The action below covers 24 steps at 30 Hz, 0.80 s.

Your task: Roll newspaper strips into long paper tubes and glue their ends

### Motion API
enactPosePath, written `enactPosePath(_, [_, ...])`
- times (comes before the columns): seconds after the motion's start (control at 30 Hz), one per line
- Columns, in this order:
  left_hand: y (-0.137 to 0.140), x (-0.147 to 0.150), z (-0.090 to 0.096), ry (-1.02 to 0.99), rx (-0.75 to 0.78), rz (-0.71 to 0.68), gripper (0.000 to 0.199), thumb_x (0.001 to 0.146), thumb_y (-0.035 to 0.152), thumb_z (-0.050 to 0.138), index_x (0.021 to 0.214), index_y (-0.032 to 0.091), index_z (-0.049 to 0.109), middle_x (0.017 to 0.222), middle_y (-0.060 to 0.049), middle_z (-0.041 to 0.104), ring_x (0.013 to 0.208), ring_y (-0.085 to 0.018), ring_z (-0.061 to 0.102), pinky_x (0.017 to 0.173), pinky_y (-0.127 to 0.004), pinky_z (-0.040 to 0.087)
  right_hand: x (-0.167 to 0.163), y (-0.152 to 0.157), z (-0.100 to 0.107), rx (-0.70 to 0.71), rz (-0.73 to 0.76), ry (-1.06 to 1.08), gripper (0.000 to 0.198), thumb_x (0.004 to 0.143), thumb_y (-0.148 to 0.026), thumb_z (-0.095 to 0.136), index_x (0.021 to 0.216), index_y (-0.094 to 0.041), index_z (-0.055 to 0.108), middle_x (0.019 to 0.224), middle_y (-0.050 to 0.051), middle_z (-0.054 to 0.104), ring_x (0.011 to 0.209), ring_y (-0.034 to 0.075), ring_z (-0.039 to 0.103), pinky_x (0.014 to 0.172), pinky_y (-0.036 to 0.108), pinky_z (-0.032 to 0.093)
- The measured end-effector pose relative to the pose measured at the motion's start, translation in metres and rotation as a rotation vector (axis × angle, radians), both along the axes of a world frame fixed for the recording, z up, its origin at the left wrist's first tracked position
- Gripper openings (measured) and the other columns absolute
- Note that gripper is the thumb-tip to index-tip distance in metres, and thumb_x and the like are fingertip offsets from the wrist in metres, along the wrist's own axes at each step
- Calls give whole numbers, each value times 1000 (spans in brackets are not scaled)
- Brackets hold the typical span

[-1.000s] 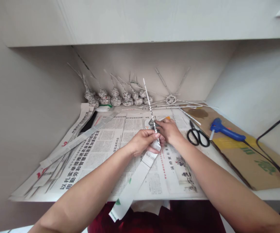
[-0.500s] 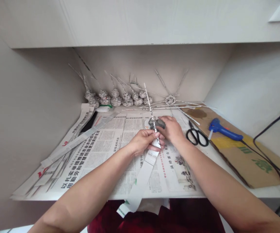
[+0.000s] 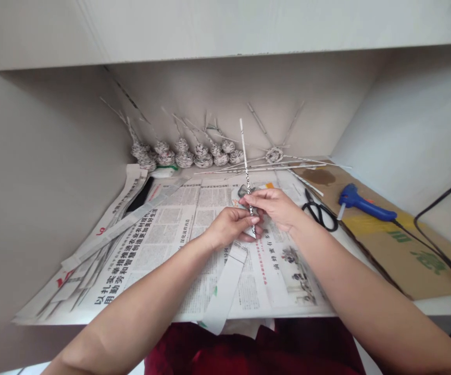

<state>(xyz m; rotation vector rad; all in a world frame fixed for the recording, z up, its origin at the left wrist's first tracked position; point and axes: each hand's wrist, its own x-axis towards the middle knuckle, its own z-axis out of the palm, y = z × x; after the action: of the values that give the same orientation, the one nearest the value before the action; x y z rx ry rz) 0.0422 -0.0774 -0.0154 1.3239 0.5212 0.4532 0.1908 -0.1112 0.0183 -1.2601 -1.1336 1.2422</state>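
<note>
A thin rolled paper tube printed in black and white stands nearly upright between my hands. My left hand pinches its lower end. Just above, the fingers of my right hand are closed on the same tube. From beneath my left hand a flat newspaper strip runs down toward the table's front edge; it seems to join the tube's lower end, though the fingers hide that spot. Behind my right fingers lies a grey lump, partly covered, on the spread newspaper.
Several woven paper gourds line the back wall beside a woven paper piece with spokes. Black-handled scissors and a blue glue gun on cardboard lie right. Cut newspaper strips lie left; a shelf hangs overhead.
My right hand has left the grey lump and come onto the paper tube. The tube has swung more upright, and the paper strip below has drawn up toward my hands.
</note>
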Motion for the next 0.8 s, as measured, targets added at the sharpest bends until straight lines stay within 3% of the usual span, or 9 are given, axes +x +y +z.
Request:
enactPosePath(0.17, [0, 0, 1, 29, 17, -10, 39, 75, 40, 66, 96, 7, 64, 78, -11, 67, 78, -19, 67, 67, -31, 56, 2, 1, 2, 4, -19, -10, 31, 63, -42, 76, 75, -14, 71, 61, 0, 62, 47, 7, 45, 43, 22, 35])
enactPosePath(0.33, [1, -1, 0, 25, 40, -27, 38, 76, 40, 66, 96, 8, 65, 78, -10, 68, 78, -18, 67, 66, -29, 55, 4, 2, 0, 48, -7, -70, 33, 67, -45, 73, 77, -14, 71, 69, 2, 63, 49, 6, 41, 46, 23, 32])
enactPosePath(0.53, [2, -2, -2, 31, 65, -33, 38, 76, 41, 65, 97, 9, 65, 79, -9, 67, 79, -18, 66, 66, -29, 55, 6, 4, -2, 97, -57, -151, 33, 62, -46, 76, 70, -15, 68, 52, -4, 49, 49, 8, 39, 46, 24, 29])
enactPosePath(0.8, [1, -2, -2, 41, 22, -53, 40, 76, 37, 67, 107, 11, 61, 81, -8, 67, 81, -17, 65, 70, -31, 55, 7, 3, 0, 100, -16, -181, 34, 69, -49, 69, 76, -16, 70, 62, 0, 60, 50, 8, 41, 48, 24, 32])
